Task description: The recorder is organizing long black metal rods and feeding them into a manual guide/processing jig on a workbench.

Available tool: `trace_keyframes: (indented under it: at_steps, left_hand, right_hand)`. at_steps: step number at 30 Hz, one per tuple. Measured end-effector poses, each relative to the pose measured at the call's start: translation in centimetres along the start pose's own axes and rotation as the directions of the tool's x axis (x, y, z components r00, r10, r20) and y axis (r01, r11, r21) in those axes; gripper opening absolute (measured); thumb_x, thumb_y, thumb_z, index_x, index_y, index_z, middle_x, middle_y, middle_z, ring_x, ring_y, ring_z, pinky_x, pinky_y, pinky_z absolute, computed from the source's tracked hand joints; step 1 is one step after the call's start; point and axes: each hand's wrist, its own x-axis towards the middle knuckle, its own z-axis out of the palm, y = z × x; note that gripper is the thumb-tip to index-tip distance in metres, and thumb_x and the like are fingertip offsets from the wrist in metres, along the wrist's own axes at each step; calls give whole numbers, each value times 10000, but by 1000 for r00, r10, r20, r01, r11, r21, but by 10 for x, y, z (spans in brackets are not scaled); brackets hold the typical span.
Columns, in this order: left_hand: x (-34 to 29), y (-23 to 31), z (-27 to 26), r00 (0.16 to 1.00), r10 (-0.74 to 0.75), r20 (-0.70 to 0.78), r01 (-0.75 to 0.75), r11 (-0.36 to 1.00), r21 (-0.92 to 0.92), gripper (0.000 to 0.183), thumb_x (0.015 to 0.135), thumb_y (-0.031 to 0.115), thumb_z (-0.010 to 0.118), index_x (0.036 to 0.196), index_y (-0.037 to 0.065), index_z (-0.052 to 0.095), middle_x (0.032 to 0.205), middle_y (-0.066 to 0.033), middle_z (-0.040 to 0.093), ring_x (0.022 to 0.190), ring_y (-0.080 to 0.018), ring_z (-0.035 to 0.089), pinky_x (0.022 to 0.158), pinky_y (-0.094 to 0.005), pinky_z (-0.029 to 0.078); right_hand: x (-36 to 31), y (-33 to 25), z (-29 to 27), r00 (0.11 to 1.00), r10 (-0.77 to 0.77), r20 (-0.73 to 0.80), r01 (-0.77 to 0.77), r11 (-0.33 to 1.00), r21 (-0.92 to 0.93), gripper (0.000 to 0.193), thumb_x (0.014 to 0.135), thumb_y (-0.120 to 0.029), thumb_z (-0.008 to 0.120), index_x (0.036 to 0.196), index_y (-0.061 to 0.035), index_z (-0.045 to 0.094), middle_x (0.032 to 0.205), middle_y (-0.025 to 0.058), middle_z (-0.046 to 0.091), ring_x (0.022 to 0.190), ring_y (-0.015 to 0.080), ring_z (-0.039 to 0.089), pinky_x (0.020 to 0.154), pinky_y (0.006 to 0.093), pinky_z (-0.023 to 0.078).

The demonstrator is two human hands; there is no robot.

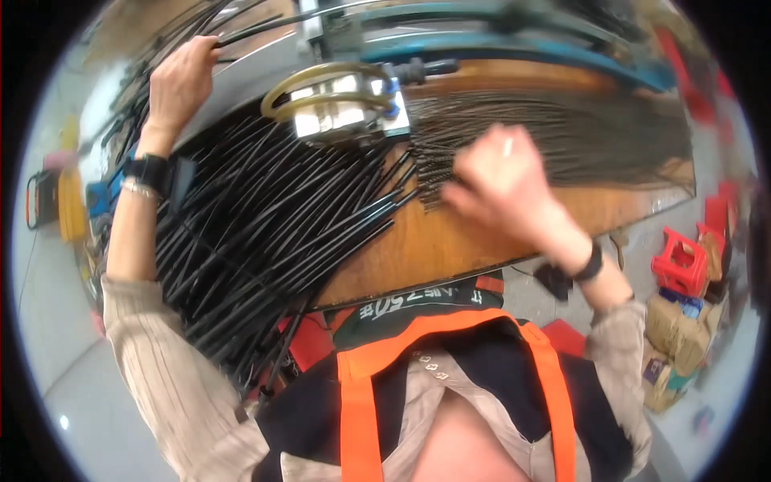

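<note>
My left hand (pixel 183 87), at the far left, is closed round a long black tube (pixel 265 30) that runs rightward past the metal machine frame. My right hand (pixel 502 181) is blurred, with its fingers curled over the wooden table; whatever it may hold is hidden. Beneath and beyond it lies a wide bundle of thin dark rods (pixel 554 132). Between my hands sits a small metal machine block (pixel 337 120) with a yellowish hose (pixel 281 92) looped round it. A large heap of black tubes (pixel 273 217) spreads from the block toward my left forearm.
The wooden table (pixel 458 241) has its near edge just before my body. Blue machine rails (pixel 514 48) cross the far side. A red plastic stool (pixel 679 261) and brown packages (pixel 679 329) stand on the floor at right. Yellow and dark items (pixel 72 197) are at left.
</note>
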Motion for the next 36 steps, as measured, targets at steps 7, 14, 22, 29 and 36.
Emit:
trace_keyframes:
  at_steps: [7, 14, 22, 29, 36]
  left_hand:
    - [-8, 57, -34, 884, -351, 310, 237, 906, 349, 148, 853, 251, 630, 959, 156, 669, 945, -44, 648, 915, -223, 621, 768, -428, 417]
    - [-63, 280, -122, 704, -578, 413, 600, 795, 91, 80, 764, 217, 612, 787, 141, 608, 803, -19, 515, 837, -219, 513, 748, -379, 394]
    - [-78, 287, -103, 722, -615, 316, 636, 770, 45, 123, 822, 197, 581, 832, 104, 661, 884, -49, 586, 885, -221, 552, 717, -364, 444]
    - [-86, 274, -97, 786, -498, 365, 545, 838, -28, 102, 828, 196, 586, 846, 101, 617, 837, -51, 575, 815, -208, 554, 656, -339, 433]
    - [-69, 259, -115, 844, -308, 440, 477, 806, -350, 132, 842, 188, 580, 924, 88, 606, 830, -91, 603, 819, -257, 594, 635, -391, 516]
  right_hand:
    - [-24, -41, 23, 978, -103, 183, 102, 995, 15, 413, 614, -59, 696, 1022, -57, 632, 876, 81, 574, 807, 257, 559, 698, 375, 457]
    - [-5, -38, -2, 969, 30, 245, -131, 904, 407, 166, 850, 30, 608, 1011, 11, 641, 925, 158, 652, 849, 311, 640, 761, 356, 514]
    - [17, -11, 5, 794, 322, 515, -593, 593, 544, 209, 993, -144, 575, 1085, 18, 669, 738, -12, 599, 688, 57, 536, 600, 237, 421]
    - [28, -11, 8, 853, 303, 424, -485, 759, 434, 240, 1003, -198, 572, 1093, -4, 680, 680, -35, 542, 621, 46, 473, 560, 214, 366]
    - [22, -21, 2, 768, 344, 540, -630, 553, 545, 280, 1013, -241, 561, 1103, -6, 683, 700, -31, 559, 629, 45, 493, 567, 215, 382]
